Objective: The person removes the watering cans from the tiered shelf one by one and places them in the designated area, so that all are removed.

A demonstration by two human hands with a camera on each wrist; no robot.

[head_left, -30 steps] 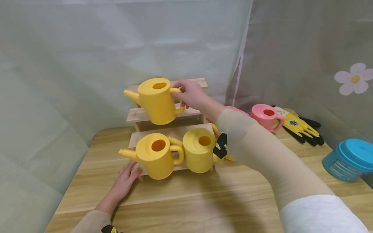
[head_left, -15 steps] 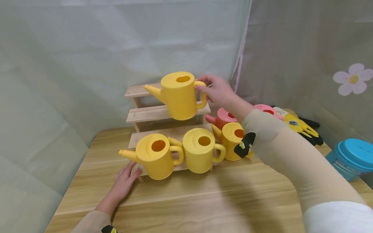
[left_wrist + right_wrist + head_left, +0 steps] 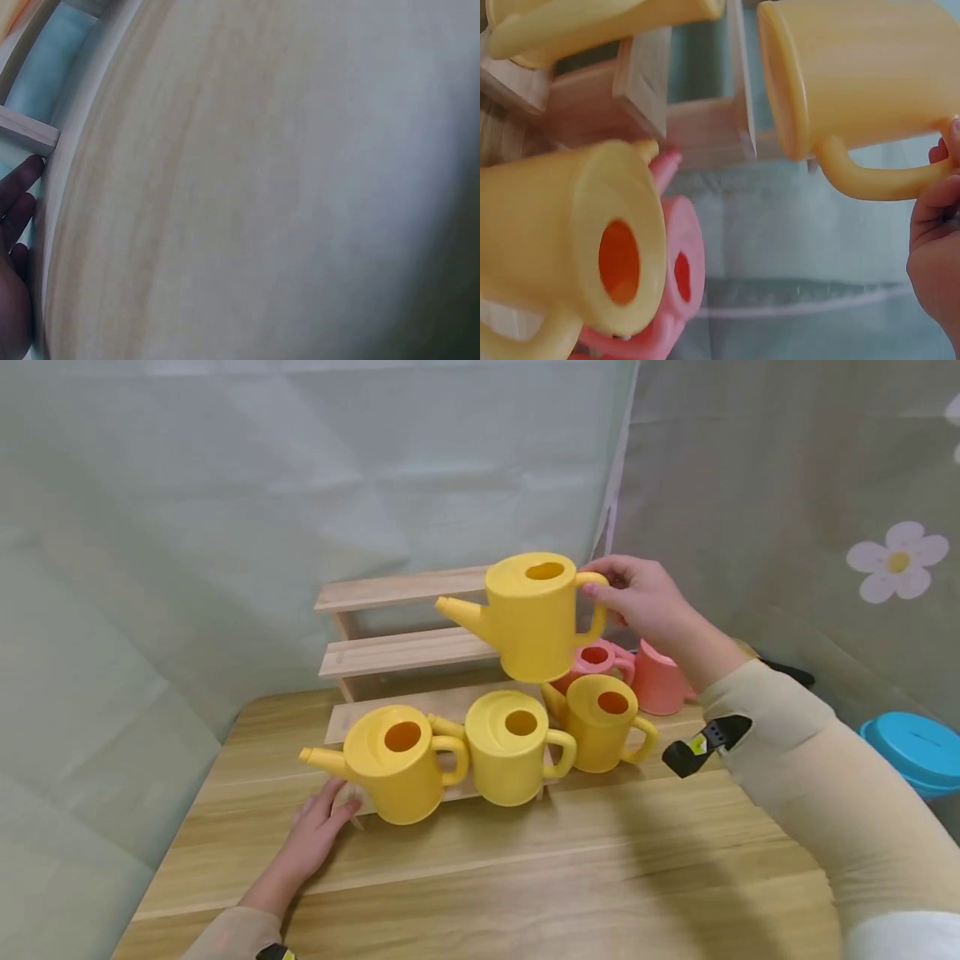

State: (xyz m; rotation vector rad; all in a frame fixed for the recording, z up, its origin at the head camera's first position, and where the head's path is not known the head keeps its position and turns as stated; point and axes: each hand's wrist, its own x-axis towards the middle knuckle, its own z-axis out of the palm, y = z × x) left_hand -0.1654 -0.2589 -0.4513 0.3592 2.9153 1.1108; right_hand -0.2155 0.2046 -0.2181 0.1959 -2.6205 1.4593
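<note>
My right hand (image 3: 641, 597) grips the handle of a yellow watering can (image 3: 534, 618), held upright in the air at the right of a stepped wooden shelf (image 3: 408, 649). In the right wrist view, fingers pinch the top of that can's handle (image 3: 877, 182). My left hand (image 3: 318, 827) rests by the shelf's lower left corner, its fingers fairly straight and touching the wood. On the lowest step stand a yellow watering can (image 3: 393, 768) and a paler yellow watering can (image 3: 506, 752). Another yellow watering can (image 3: 600, 727) stands on the table right of the shelf.
Behind the table's yellow can are a pink watering can (image 3: 596, 657) and a second pink one (image 3: 660, 681). A blue lidded tub (image 3: 911, 752) sits at the far right, partly behind my right arm. Fabric curtains (image 3: 450, 460) hang behind the wooden table (image 3: 450, 885).
My right hand has carried the yellow watering can rightward, from in front of the shelf's upper steps to its right end. The left hand has kept its place at the shelf corner.
</note>
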